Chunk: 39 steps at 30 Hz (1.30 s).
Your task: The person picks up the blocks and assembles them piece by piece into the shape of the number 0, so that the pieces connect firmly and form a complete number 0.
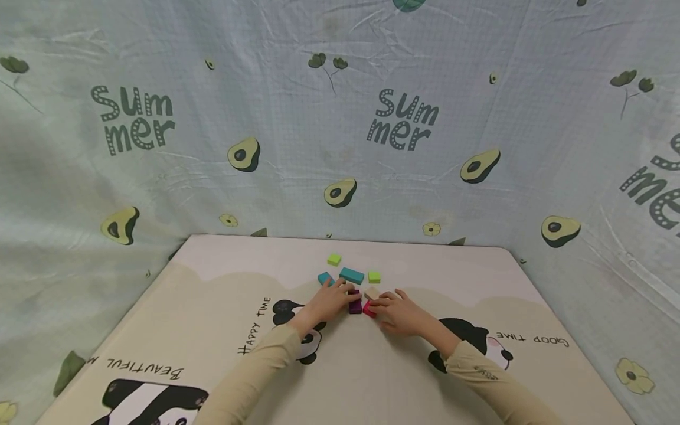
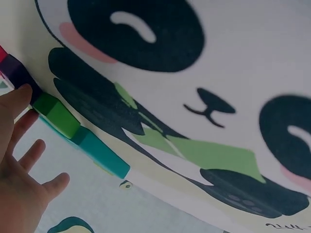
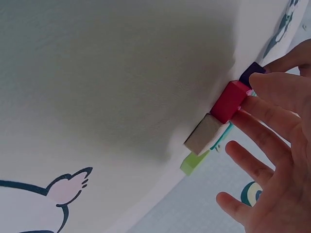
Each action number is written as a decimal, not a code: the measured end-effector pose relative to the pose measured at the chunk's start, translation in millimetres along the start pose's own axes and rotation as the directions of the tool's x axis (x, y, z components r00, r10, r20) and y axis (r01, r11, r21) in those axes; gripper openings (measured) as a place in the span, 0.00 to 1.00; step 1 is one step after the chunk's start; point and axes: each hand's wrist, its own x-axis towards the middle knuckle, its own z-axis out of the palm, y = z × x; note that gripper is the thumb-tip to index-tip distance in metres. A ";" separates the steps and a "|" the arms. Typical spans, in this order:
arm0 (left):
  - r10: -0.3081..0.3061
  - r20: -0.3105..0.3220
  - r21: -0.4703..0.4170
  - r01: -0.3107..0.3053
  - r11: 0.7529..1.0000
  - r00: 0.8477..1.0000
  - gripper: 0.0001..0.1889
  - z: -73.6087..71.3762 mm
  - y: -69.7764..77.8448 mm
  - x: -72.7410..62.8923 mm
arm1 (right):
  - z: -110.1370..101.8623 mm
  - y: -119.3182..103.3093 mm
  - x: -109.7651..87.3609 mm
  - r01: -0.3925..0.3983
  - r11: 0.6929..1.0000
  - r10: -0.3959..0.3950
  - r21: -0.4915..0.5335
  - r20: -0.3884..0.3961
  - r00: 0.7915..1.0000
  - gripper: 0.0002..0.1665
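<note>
A dark purple block (image 1: pixel 355 305) stands on the table beside a bright pink block (image 1: pixel 368 309). My left hand (image 1: pixel 328 302) reaches in from the left and pinches the purple block; its thumb (image 2: pixel 23 94) lies against the block in the left wrist view. On the other side my right hand (image 1: pixel 404 315) holds the pink block (image 3: pixel 228 104) between thumb and fingers. A beige block (image 3: pixel 204 133) sits next to the pink one. By the left hand are a green block (image 2: pixel 56 116), hidden in the head view, and a teal block (image 2: pixel 103 153).
Farther back lie a long teal block (image 1: pixel 352 275) and two lime blocks, one at the far side (image 1: pixel 334 259) and one to the right (image 1: pixel 374 277). The panda-printed table (image 1: pixel 212 271) meets a hanging avocado-print cloth (image 1: pixel 287 118) at its back edge.
</note>
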 end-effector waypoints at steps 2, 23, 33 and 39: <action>-0.006 -0.010 -0.006 0.006 1.000 1.000 0.20 0.5 -0.3 1.3 | 0.0 0.5 0.2 -0.001 1.000 0.001 -0.004 -0.003 1.000 0.24; 0.157 -0.095 0.134 -0.143 0.981 0.983 0.14 -1.7 0.7 -12.6 | -2.0 1.0 0.7 0.007 1.000 -0.007 0.020 0.003 1.000 0.24; 0.188 -0.116 0.204 -0.162 0.965 0.975 0.10 -7.7 1.9 -24.7 | -4.9 -0.1 0.8 -0.003 0.999 0.002 0.053 0.020 1.000 0.24; 0.189 -0.100 0.174 -0.169 0.970 0.977 0.13 -7.5 1.3 -32.3 | -3.1 1.3 1.2 -0.005 0.999 0.004 0.046 0.021 1.000 0.23</action>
